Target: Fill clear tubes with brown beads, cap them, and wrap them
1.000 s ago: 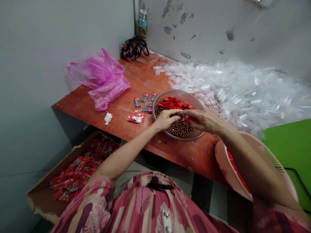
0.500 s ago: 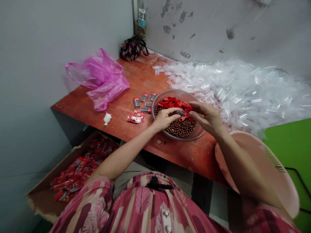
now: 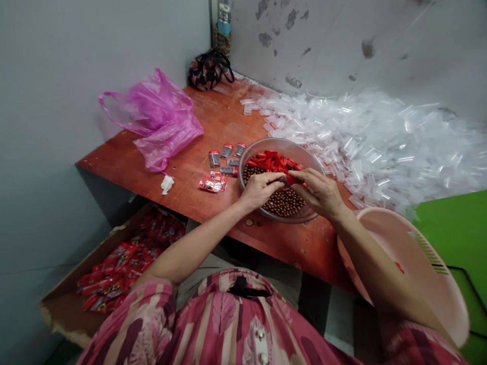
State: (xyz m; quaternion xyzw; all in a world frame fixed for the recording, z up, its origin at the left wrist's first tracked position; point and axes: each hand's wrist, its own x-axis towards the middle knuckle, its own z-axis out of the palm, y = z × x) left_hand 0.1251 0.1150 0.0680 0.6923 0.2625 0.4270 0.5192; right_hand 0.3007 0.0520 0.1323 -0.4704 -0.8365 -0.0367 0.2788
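Observation:
Over a round bowl (image 3: 315,215) my two hands meet. My left hand (image 3: 261,190) is closed on a small clear container (image 3: 283,180) with dark contents, mostly covered by the fingers. A red cap (image 3: 291,179) is pinched in my right hand (image 3: 321,192), right against the container's end. Below them the bowl holds brown beads (image 3: 283,203) and a heap of red caps (image 3: 272,161). Left of the bowl, several filled red-capped containers (image 3: 214,158) lie on the red-brown table (image 3: 228,121), beside red printed packets (image 3: 213,182).
Many clear empty containers (image 3: 373,137) are piled at the back right. A pink plastic bag (image 3: 163,116) and a dark patterned pouch (image 3: 205,72) stand on the left. A cardboard box (image 3: 64,314) of red packs is lower left, a pink basin (image 3: 426,284) lower right.
My hands have come together, bringing the red cap against the container. My right hand has moved slightly down and left. A small red piece now shows in the pink basin.

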